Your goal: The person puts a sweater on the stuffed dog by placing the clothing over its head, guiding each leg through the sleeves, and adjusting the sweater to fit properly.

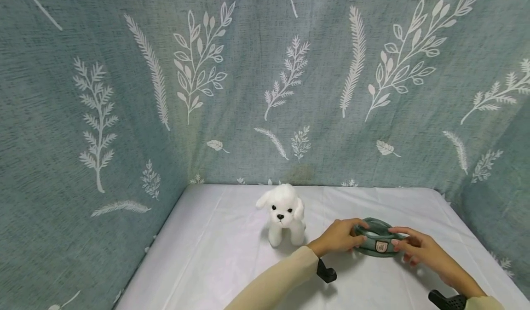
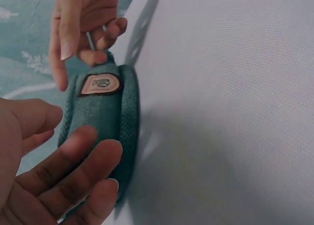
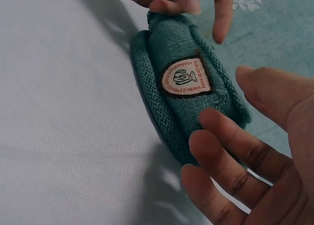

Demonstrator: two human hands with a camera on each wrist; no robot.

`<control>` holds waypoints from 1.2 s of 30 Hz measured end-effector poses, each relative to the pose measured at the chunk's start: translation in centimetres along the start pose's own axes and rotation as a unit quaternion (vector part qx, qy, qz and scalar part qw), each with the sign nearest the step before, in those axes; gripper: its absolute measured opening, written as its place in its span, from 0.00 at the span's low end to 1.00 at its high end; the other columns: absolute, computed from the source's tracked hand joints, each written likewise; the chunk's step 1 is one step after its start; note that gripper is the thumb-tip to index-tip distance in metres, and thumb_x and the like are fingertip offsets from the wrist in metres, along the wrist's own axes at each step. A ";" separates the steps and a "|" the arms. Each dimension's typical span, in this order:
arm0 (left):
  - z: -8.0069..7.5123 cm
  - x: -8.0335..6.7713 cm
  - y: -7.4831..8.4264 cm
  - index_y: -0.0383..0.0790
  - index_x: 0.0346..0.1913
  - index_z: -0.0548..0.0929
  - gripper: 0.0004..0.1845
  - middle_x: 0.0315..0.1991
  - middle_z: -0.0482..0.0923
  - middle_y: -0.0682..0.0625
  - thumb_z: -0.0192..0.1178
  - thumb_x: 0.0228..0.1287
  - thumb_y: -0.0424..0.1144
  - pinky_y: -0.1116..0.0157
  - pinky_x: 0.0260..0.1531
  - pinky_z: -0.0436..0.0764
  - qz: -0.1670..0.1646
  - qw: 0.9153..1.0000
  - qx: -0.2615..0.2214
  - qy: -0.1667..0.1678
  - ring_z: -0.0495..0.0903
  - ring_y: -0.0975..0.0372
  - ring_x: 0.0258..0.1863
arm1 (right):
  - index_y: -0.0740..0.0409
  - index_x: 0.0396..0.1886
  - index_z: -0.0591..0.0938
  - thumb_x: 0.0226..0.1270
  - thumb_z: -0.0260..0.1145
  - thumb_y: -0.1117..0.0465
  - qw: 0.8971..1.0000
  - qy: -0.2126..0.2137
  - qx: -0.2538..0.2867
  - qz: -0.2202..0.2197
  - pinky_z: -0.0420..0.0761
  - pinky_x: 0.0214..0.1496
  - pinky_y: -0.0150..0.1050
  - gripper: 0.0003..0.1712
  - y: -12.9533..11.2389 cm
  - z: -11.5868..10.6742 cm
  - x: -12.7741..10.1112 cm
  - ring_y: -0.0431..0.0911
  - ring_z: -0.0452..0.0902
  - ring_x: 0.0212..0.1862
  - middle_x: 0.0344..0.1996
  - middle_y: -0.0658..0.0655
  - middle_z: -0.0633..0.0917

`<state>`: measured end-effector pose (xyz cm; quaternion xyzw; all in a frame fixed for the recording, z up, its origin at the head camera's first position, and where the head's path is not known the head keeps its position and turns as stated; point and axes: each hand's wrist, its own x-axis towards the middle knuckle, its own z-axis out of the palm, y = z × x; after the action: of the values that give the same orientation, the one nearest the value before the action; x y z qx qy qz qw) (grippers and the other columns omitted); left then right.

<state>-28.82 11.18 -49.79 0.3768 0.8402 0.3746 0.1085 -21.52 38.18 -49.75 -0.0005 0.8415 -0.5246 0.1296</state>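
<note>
From the head view, we see a white counter [image 1: 232,255] set against leaf-print cloth [image 1: 248,71]. A white toy dog [image 1: 282,214] stands near the back. Just to its right lies a small teal knitted hat [image 1: 376,243], opening up, with a badge [image 1: 381,246] facing us. Our left hand [image 1: 340,237] pinches the hat's left rim; our right hand [image 1: 416,246] touches its right side with the fingertips.

In the left wrist view, the hat [image 2: 103,132] rests on the counter [image 2: 225,112], badge [image 2: 100,84] up in the frame. Our left hand [image 2: 59,181] lies against its near end, fingers [image 2: 81,159] gently bent along the knit. Our right hand [image 2: 81,24] pinches the far end with curled fingers.

In the right wrist view, the hat [image 3: 184,97] lies on the counter [image 3: 68,112] with the badge [image 3: 186,78] plain to read as a pale shield. Our right hand [image 3: 250,161] has its fingers [image 3: 225,137] spread and relaxed, their tips on the near end. Our left hand [image 3: 189,4] nips the far end between fingertips.
</note>
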 end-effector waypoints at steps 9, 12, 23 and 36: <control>0.8 0.6 -0.1 0.53 0.66 0.80 0.19 0.20 0.82 0.59 0.62 0.76 0.45 0.75 0.30 0.77 -0.014 0.999 0.045 -0.009 0.79 0.68 0.12 | 0.65 0.76 0.65 0.78 0.63 0.46 1.000 -0.004 -0.007 0.013 0.83 0.34 0.48 0.39 0.0 -0.1 0.4 0.53 0.80 0.35 0.42 0.60 0.85; 0.9 0.7 -0.1 0.52 0.62 0.83 0.16 0.19 0.82 0.59 0.63 0.76 0.45 0.75 0.33 0.76 -0.020 0.999 0.041 -0.007 0.79 0.68 0.12 | 0.65 0.75 0.67 0.77 0.64 0.47 1.000 -0.004 -0.012 0.012 0.83 0.34 0.47 0.38 0.1 0.0 0.5 0.53 0.80 0.35 0.42 0.60 0.85; 1.4 1.0 -0.2 0.50 0.48 0.86 0.05 0.19 0.81 0.59 0.64 0.74 0.43 0.75 0.19 0.75 -0.006 1.000 0.026 0.000 0.78 0.69 0.12 | 0.66 0.72 0.71 0.77 0.65 0.49 1.000 -0.018 -0.009 -0.012 0.81 0.32 0.45 0.34 0.3 0.0 0.5 0.49 0.78 0.31 0.38 0.60 0.84; 1.4 1.1 -0.3 0.49 0.50 0.87 0.07 0.21 0.81 0.59 0.64 0.74 0.43 0.73 0.19 0.75 -0.002 1.000 -0.015 0.003 0.80 0.68 0.14 | 0.66 0.62 0.79 0.78 0.63 0.51 0.999 -0.025 -0.015 -0.024 0.78 0.28 0.43 0.25 0.8 0.1 0.9 0.46 0.72 0.26 0.34 0.58 0.83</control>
<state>-29.09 12.63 -50.84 0.3721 0.8358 0.3877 0.1122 -22.29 38.33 -50.74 -0.0358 0.8455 -0.5146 0.1383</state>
